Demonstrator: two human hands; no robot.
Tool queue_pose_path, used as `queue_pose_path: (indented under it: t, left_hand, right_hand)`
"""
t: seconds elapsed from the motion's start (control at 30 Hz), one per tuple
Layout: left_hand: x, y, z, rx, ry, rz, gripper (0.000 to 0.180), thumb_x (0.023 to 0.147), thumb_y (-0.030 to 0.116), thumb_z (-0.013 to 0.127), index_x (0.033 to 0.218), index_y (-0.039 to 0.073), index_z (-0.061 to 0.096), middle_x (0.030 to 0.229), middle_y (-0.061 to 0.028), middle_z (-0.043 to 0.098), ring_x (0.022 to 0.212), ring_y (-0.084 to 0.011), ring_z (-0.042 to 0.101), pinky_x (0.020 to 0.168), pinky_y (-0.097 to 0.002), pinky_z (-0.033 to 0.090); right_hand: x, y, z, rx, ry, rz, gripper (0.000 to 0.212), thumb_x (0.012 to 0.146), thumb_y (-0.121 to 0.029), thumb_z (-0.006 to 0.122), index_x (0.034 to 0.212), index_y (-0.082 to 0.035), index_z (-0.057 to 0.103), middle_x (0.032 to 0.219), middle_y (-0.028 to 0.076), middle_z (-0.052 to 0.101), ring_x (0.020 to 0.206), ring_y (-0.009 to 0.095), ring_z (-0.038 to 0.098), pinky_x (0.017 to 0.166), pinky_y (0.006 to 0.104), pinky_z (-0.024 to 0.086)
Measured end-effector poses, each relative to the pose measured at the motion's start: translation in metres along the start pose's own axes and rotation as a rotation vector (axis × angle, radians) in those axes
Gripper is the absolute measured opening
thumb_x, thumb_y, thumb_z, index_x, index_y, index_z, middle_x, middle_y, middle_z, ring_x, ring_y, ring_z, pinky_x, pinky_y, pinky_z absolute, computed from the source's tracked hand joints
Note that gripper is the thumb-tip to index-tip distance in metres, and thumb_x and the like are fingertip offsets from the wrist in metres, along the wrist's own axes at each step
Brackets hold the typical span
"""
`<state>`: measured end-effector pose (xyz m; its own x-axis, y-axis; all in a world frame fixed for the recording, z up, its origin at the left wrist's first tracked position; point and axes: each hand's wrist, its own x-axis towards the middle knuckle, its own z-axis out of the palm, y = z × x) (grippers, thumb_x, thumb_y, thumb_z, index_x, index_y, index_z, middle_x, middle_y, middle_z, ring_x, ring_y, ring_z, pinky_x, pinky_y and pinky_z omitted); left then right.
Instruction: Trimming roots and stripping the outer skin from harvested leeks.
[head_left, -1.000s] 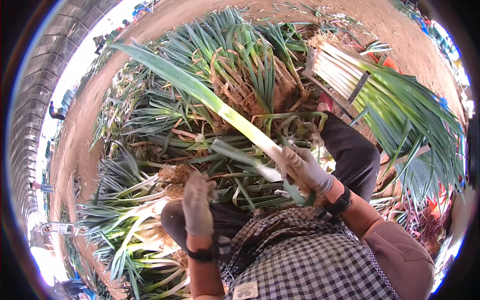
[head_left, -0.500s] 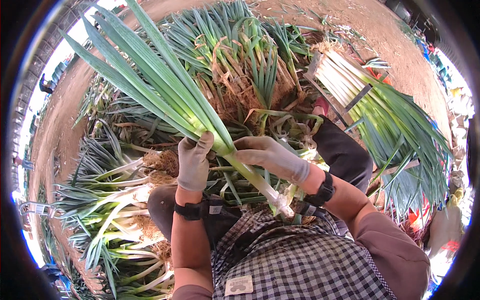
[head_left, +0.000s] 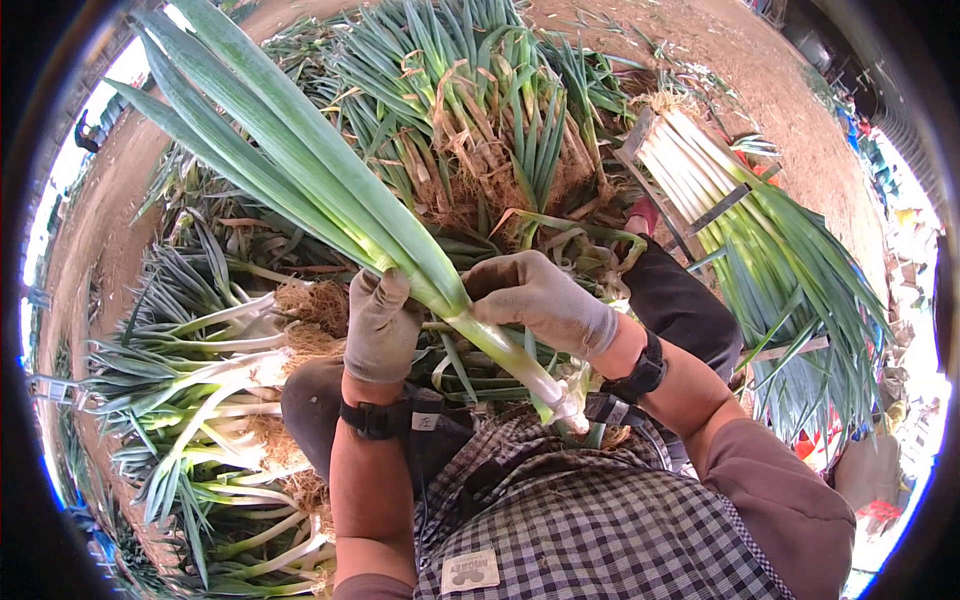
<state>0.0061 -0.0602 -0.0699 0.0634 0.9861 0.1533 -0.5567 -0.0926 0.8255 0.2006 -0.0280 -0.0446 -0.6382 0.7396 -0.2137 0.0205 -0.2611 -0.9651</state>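
Left hand: gloved (head_left: 383, 325); fingers curled closed around the leek at the base of its leaves, thumb on top.
Right hand: gloved (head_left: 545, 300); fingers bent and partly closed, tips touching the stalk just beside the left hand; cannot tell whether they pinch it.
Leek: one stalk (head_left: 505, 355), slanted between the two hands; green leaves (head_left: 290, 150) fan out beyond the left hand, white root end (head_left: 570, 408) lies below the right hand, toward the body.
Wrist straps: black, one below the left hand (head_left: 372, 420), one behind the right hand (head_left: 650, 365).
Rooted leeks: heap (head_left: 240, 370) left of the left hand, roots facing it.
Standing bundle: leeks with brown roots (head_left: 490, 130), beyond both hands.
Rack: frame (head_left: 634, 138) beyond and right of the right hand, holding pale-stemmed leeks (head_left: 790, 280).
Apron: checked cloth (head_left: 600, 510), below both hands.
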Motion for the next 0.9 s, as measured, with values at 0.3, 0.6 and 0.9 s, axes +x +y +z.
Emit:
queue_pose_path:
  t: [0.3, 0.6, 0.9]
  left_hand:
    - [0.001, -0.010, 0.005, -0.194, -0.023, -0.027, 0.065, 0.078, 0.041, 0.077, 0.122, -0.002, 0.054, 0.108, -0.0112, 0.064, 0.101, -0.0251, 0.062, 0.091, -0.0399, 0.050]
    - [0.004, -0.018, 0.004, -0.284, -0.103, -0.069, 0.068, 0.073, 0.041, 0.080, 0.123, 0.001, 0.056, 0.115, -0.0082, 0.063, 0.102, -0.0253, 0.062, 0.090, -0.0389, 0.050]
    - [0.002, -0.015, 0.003, -0.236, -0.148, -0.060, 0.070, 0.072, 0.042, 0.081, 0.121, -0.001, 0.057, 0.113, -0.0092, 0.063, 0.099, -0.0260, 0.062, 0.086, -0.0381, 0.052]
  right_hand:
    - [-0.012, -0.004, 0.001, 0.005, 0.079, 0.050, 0.029, 0.074, 0.000, 0.061, 0.102, 0.004, 0.066, 0.087, 0.002, 0.066, 0.079, 0.006, 0.057, 0.072, 0.0207, 0.045]
    - [-0.023, -0.011, -0.008, 0.169, 0.048, 0.152, 0.032, 0.073, -0.005, 0.065, 0.104, 0.003, 0.066, 0.088, 0.001, 0.066, 0.076, 0.007, 0.058, 0.071, 0.0196, 0.046]
    - [-0.037, -0.010, -0.006, 0.216, 0.136, 0.144, 0.021, 0.081, -0.008, 0.070, 0.099, 0.002, 0.068, 0.086, 0.002, 0.066, 0.076, 0.006, 0.058, 0.067, 0.0194, 0.047]
